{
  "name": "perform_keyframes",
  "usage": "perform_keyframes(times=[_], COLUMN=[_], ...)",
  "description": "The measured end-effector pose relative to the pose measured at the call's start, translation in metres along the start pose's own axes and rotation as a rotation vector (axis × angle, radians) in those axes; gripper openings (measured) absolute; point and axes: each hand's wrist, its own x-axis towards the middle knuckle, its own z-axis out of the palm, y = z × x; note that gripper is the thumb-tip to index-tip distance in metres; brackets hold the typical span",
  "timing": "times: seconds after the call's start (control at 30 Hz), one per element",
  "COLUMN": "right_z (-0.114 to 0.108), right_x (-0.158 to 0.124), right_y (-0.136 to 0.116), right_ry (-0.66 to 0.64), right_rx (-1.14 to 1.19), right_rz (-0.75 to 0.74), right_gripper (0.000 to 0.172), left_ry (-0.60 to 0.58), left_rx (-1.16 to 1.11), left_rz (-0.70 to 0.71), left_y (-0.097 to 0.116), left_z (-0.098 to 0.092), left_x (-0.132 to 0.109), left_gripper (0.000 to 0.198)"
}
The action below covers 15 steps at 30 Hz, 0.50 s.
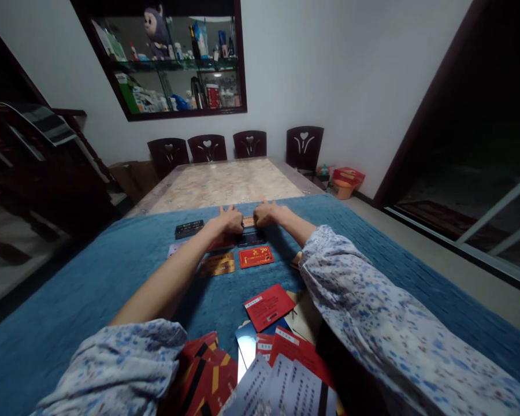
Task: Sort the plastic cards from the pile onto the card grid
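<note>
Both arms reach forward over the blue cloth. My left hand is closed at the left edge of an orange card, and my right hand is closed at its right edge. Most of the fingertips are hidden. Just nearer lies a dark card, with a red card with gold print below it. To the left are a gold card and a black card; a reddish card is partly covered by my left arm.
Close to me lie loose red cards, pale printed cards and a pile of red cards with black stripes. The blue cloth covers the near part of the table. Dark chairs stand beyond.
</note>
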Motion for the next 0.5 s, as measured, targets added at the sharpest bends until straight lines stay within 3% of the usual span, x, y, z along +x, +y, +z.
perform_keyframes(times=[0.23, 0.5], right_z=[0.001, -0.003], right_x=[-0.001, -0.014], right_y=[-0.002, -0.002], right_ry=[-0.003, 0.027], right_rx=[-0.001, -0.03], right_rz=[0.028, -0.005], right_gripper=[0.04, 0.039], left_ry=[0.003, 0.118], left_rx=[0.002, 0.077], left_rz=[-0.004, 0.053], left_y=[0.002, 0.002], left_z=[0.0, 0.0], left_x=[-0.002, -0.01], left_gripper=[0.034, 0.034])
